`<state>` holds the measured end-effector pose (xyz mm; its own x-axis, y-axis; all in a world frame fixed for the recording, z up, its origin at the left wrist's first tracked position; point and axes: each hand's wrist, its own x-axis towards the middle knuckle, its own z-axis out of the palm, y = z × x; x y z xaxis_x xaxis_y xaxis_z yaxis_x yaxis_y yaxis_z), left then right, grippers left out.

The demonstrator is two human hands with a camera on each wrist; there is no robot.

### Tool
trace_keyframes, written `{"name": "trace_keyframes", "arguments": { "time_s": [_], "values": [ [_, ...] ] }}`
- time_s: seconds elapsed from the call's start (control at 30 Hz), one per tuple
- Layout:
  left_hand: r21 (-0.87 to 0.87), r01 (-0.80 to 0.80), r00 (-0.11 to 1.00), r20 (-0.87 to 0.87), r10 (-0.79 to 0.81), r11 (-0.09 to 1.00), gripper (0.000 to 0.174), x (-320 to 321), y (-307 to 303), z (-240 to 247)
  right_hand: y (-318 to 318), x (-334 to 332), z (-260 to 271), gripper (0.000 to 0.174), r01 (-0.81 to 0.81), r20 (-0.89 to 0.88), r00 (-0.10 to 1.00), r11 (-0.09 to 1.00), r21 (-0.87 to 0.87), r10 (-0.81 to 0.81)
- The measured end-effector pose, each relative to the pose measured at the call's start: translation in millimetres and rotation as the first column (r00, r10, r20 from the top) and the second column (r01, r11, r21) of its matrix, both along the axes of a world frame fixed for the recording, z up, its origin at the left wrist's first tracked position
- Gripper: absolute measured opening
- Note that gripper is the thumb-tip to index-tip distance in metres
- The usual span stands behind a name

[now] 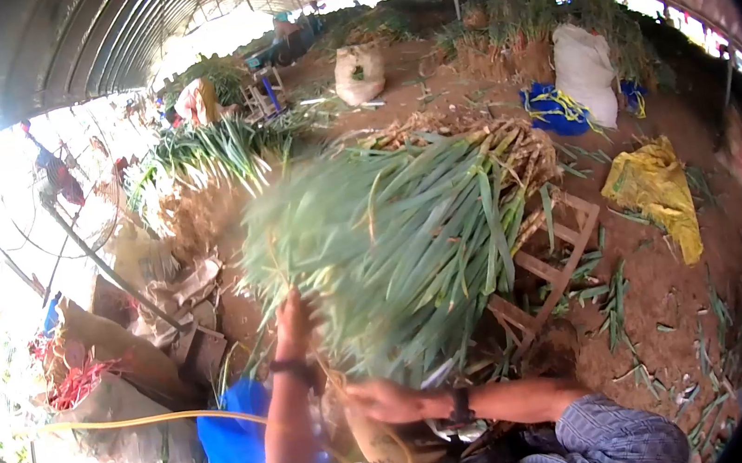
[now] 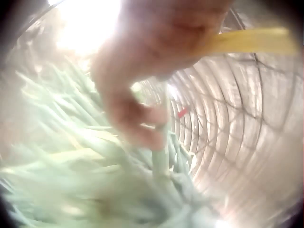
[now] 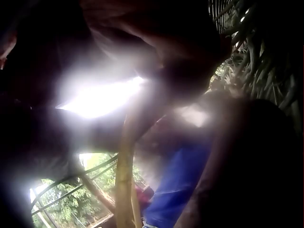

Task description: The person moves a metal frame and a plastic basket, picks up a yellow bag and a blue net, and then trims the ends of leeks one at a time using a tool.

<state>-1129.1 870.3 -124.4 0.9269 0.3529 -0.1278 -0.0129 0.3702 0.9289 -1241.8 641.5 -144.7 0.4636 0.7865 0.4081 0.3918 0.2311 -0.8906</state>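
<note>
A big bundle of green onions (image 1: 408, 227) lies across a wooden stand (image 1: 563, 267), leaves to the left and roots to the right. At the leafy end is my left hand (image 1: 294, 321); in the left wrist view its curled fingers (image 2: 147, 137) pinch a green onion leaf (image 2: 161, 164). A yellow strap (image 2: 259, 42) runs out beside that hand. Nearer my body, my right hand (image 1: 384, 403) grips the yellow strap (image 3: 124, 185), which hangs below it in the dark right wrist view. The same strap (image 1: 152, 417) stretches off to the left in the head view.
Filled sacks (image 1: 117, 405) and a blue plastic sheet (image 1: 242, 426) stand at the left. More green onions (image 1: 202, 155) lie farther back, near another person (image 1: 197, 103). White sacks (image 1: 584, 68) and a yellow sack (image 1: 656, 189) are on the soil to the right, among loose leaves.
</note>
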Motion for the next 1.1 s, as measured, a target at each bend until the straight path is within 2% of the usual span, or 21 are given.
{"name": "trace_keyframes", "arguments": {
  "time_s": [0.07,0.13,0.17,0.2,0.23,0.3,0.33,0.37,0.4,0.5,0.53,0.57,0.6,0.67,0.8,0.83,0.87,0.93,0.97,1.07,1.1],
  "values": [
    [0.114,-0.108,0.993,-0.033,0.112,0.988,0.028,52,48,-9,-12,2,12,0.028,0.012,-0.129,0.991,0.999,-0.037,-0.017],
    [0.253,-0.258,0.864,0.493,0.105,0.933,0.019,58,122,-3,-24,6,21,0.038,0.004,-0.265,0.964,0.999,-0.04,-0.014],
    [0.047,-0.479,0.862,0.212,0.46,0.876,0.016,53,150,34,-30,9,21,0.042,-0.008,-0.333,0.943,1.0,-0.03,-0.003],
    [-0.105,-0.601,0.737,0.311,0.6,0.793,0.016,33,163,70,-38,15,13,0.045,-0.005,-0.315,0.949,0.998,-0.067,-0.016],
    [0.019,-0.516,0.764,0.463,0.45,0.856,0.01,2,180,107,-46,23,-2,0.048,-0.001,-0.298,0.954,0.995,-0.1,-0.029],
    [-0.099,-0.339,0.782,0.524,0.338,0.936,0.012,-60,148,188,-50,43,-28,0.054,0.011,-0.258,0.965,0.988,-0.152,-0.051],
    [-0.001,-0.229,0.795,0.577,0.188,0.973,0.021,-96,130,206,-47,49,-34,0.053,-0.019,-0.371,0.927,0.983,-0.184,-0.051],
    [-0.051,-0.297,0.76,0.592,0.269,0.953,0.018,-132,82,212,-44,59,-35,0.053,-0.061,-0.48,0.876,0.975,-0.213,-0.05],
    [-0.074,-0.679,0.641,0.424,0.639,0.73,0.022,-153,24,218,-39,70,-29,0.052,-0.111,-0.577,0.815,0.966,-0.232,-0.045],
    [0.317,-0.587,0.727,0.612,0.312,0.745,0.014,-236,-14,166,-3,72,38,0.059,-0.189,-0.717,0.697,0.962,-0.196,-0.009],
    [-0.155,0.049,0.818,0.574,0.049,0.987,0.018,-260,-9,142,11,74,51,0.065,-0.211,-0.729,0.68,0.973,-0.093,0.078],
    [0.004,0.134,0.939,0.318,-0.128,0.991,0.019,-277,-10,114,24,74,62,0.071,-0.231,-0.734,0.66,0.973,0.009,0.163],
    [0.231,0.334,0.918,0.142,-0.371,0.914,0.022,-272,-38,121,37,75,71,0.087,-0.263,-0.828,0.484,0.95,0.171,0.283],
    [0.654,0.659,0.655,-0.254,-0.712,0.372,0.032,-262,-95,134,57,72,95,0.071,-0.234,-0.794,0.23,0.824,0.515,0.562],
    [0.549,0.702,0.672,-0.297,-0.679,0.455,0.033,-300,-137,93,53,69,107,0.018,0.04,-0.923,0.338,0.978,0.207,0.182],
    [0.681,0.541,0.694,-0.029,-0.719,0.494,0.038,-316,-136,51,53,72,99,0.016,0.047,-0.938,0.325,0.989,0.144,0.121],
    [0.743,0.598,0.657,-0.239,-0.715,0.301,0.063,-356,-119,-41,56,80,83,0.014,0.057,-0.948,0.312,0.995,0.082,0.061],
    [0.253,0.869,0.475,-0.187,-0.86,0.425,0.078,-363,-122,14,61,93,44,0.012,0.087,-0.924,0.383,0.996,0.03,-0.006],
    [0.206,0.912,0.387,-0.137,-0.912,0.356,0.073,-353,-111,46,51,76,56,0.01,0.111,-0.888,0.46,0.993,0.043,-0.013],
    [0.322,0.448,0.891,-0.086,-0.445,0.834,0.046,-347,-62,-18,9,22,88,0.012,0.008,-0.89,0.395,0.968,0.252,0.228],
    [0.326,0.268,0.956,-0.208,-0.208,0.907,0.037,-319,-67,35,-6,3,92,0.014,-0.03,-0.872,0.424,0.966,0.258,0.246]
  ]
}}
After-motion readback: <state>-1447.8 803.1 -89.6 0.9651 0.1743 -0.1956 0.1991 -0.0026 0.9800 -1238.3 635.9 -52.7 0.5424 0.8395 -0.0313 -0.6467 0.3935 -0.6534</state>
